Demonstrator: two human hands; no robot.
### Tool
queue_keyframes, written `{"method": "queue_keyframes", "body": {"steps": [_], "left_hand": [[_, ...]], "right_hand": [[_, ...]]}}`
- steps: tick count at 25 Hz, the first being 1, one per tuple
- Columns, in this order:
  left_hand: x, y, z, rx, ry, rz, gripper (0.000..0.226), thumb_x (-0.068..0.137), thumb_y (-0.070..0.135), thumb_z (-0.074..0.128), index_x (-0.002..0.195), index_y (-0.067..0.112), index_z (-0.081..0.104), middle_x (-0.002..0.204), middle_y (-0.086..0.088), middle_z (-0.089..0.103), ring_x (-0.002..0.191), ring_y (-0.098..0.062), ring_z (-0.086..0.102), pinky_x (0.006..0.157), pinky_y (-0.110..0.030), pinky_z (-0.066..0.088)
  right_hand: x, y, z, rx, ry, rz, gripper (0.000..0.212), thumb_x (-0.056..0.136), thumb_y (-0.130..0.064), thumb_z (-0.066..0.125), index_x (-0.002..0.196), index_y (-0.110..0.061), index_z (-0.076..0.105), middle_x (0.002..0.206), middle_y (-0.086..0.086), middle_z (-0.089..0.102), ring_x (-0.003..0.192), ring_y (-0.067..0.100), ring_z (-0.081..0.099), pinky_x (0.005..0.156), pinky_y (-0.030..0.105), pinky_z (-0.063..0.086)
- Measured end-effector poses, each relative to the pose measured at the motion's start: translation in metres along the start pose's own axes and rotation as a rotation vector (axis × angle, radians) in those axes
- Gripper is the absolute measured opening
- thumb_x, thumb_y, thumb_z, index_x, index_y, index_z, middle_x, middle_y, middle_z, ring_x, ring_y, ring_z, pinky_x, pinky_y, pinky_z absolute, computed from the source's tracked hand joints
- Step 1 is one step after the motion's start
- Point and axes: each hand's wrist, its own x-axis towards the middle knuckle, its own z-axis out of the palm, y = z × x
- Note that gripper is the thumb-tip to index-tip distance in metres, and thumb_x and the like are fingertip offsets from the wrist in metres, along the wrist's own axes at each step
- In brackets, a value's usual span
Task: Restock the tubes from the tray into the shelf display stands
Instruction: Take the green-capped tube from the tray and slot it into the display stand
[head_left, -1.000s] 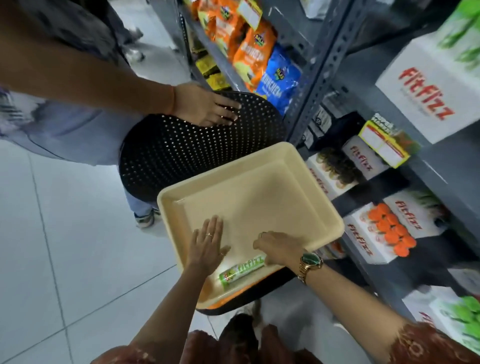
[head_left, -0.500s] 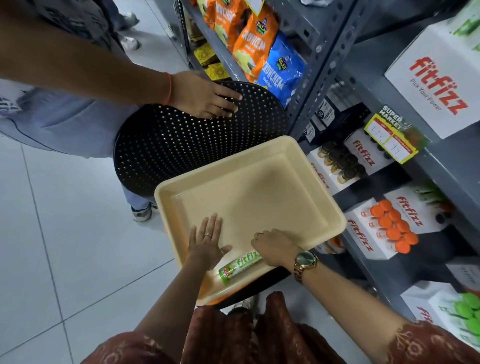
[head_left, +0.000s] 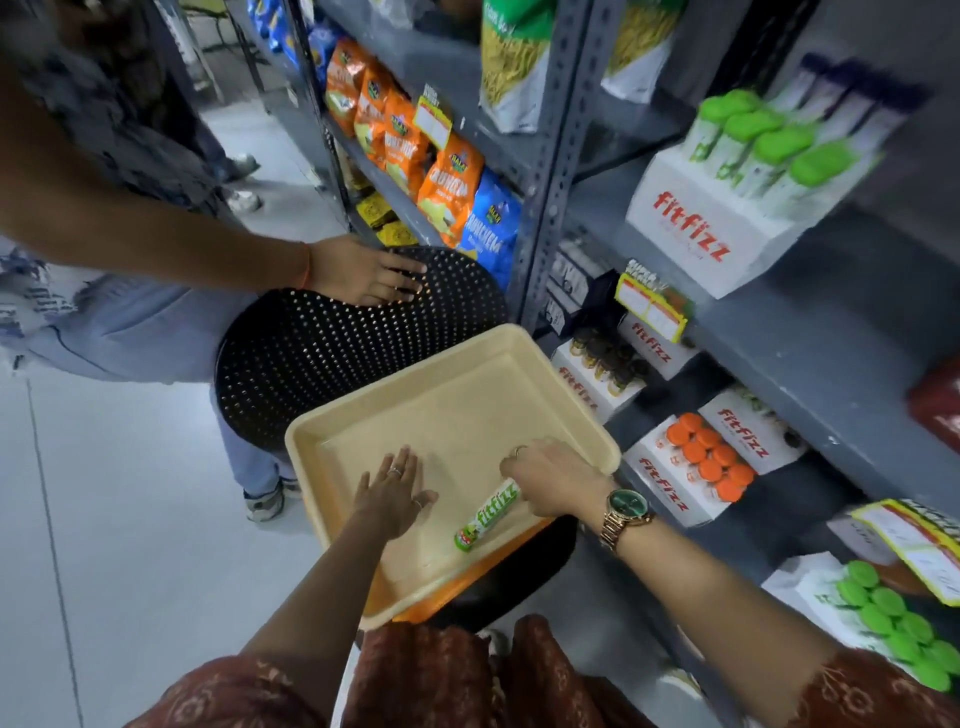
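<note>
Lying in the tray (head_left: 467, 364) — tube (head_left: 487, 515) under right hand's (head_left: 553, 480) fingers, left hand (head_left: 392, 493) flat beside.

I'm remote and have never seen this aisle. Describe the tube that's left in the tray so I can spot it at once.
Find the beige tray resting on the black perforated chair beside the grey shelving. Near its front edge, between the left hand and right hand, lies the tube. It is the only item in the tray: white and green with red fitfizz lettering, lying flat.
</note>
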Motion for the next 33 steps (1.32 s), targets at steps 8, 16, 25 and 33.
{"method": "queue_keyframes", "body": {"steps": [8,16,25,33], "left_hand": [[-0.006,0.112,-0.081,-0.047,0.307,0.252,0.059,0.103,0.034,0.029,0.15,0.006,0.007,0.161,-0.009,0.0,0.148,-0.022,0.007,0.119,-0.041,0.015],[-0.037,0.271,-0.106,-0.038,0.51,0.655,0.057,0.102,0.031,0.034,0.15,0.008,0.014,0.161,-0.007,0.004,0.148,-0.019,0.006,0.119,-0.038,0.012],[-0.063,0.393,-0.108,0.083,0.493,0.838,0.058,0.103,0.036,0.027,0.15,0.009,0.01,0.161,-0.006,0.001,0.148,-0.019,0.002,0.121,-0.041,0.007],[-0.048,0.443,-0.101,0.137,0.422,0.796,0.061,0.102,0.04,0.023,0.15,0.006,0.004,0.161,-0.008,0.001,0.148,-0.021,0.0,0.121,-0.043,0.004]], "right_hand": [[-0.134,0.07,-0.103,0.228,0.204,0.378,0.021,0.071,-0.021,0.063,0.087,-0.008,0.066,0.089,0.014,0.067,0.084,0.03,0.062,0.061,0.032,0.047],[-0.288,0.119,-0.163,0.283,0.5,0.758,0.023,0.061,-0.037,0.068,0.063,-0.015,0.063,0.056,0.0,0.056,0.061,0.023,0.055,0.057,0.036,0.049],[-0.382,0.121,-0.165,0.354,0.642,0.991,0.044,0.061,-0.033,0.072,0.041,-0.017,0.037,0.036,-0.003,0.041,0.03,0.013,0.044,0.028,0.018,0.029],[-0.408,0.139,-0.163,0.322,0.673,1.038,0.048,0.069,-0.035,0.072,0.045,-0.02,0.034,0.046,-0.006,0.034,0.037,0.009,0.03,0.038,0.024,0.021]]}}
